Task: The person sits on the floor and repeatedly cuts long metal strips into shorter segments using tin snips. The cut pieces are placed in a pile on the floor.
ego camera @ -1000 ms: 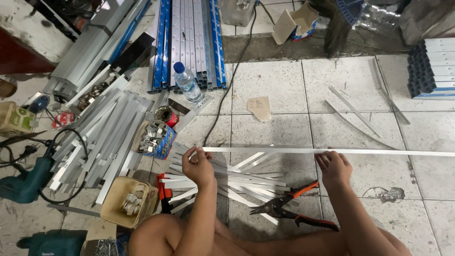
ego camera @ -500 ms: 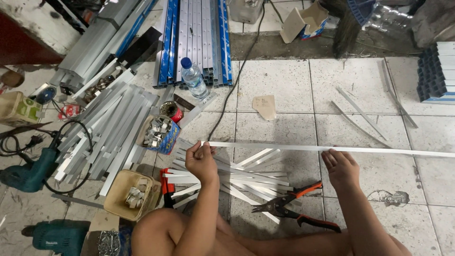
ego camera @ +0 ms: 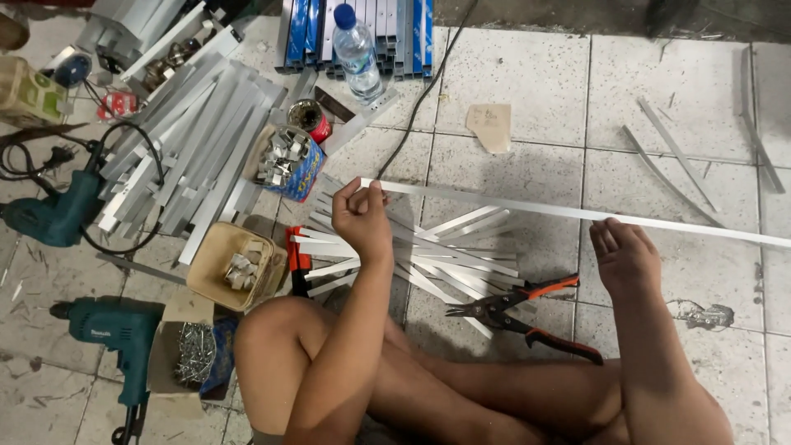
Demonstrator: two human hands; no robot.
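Left hand (ego camera: 362, 221) is pinching the near end of the long metal strip (ego camera: 568, 213) between thumb and fingers. Right hand (ego camera: 624, 254) is resting under the strip farther along, fingers pressed together, supporting it. I am holding the strip level above the tiled floor (ego camera: 527, 91), running toward the floor's right edge. I judge it light, thin and springy, with sharp edges; grip the flat faces, not the edges. Cut strip pieces (ego camera: 428, 255) are lying beneath. Tin snips (ego camera: 519, 311) are lying near my knee.
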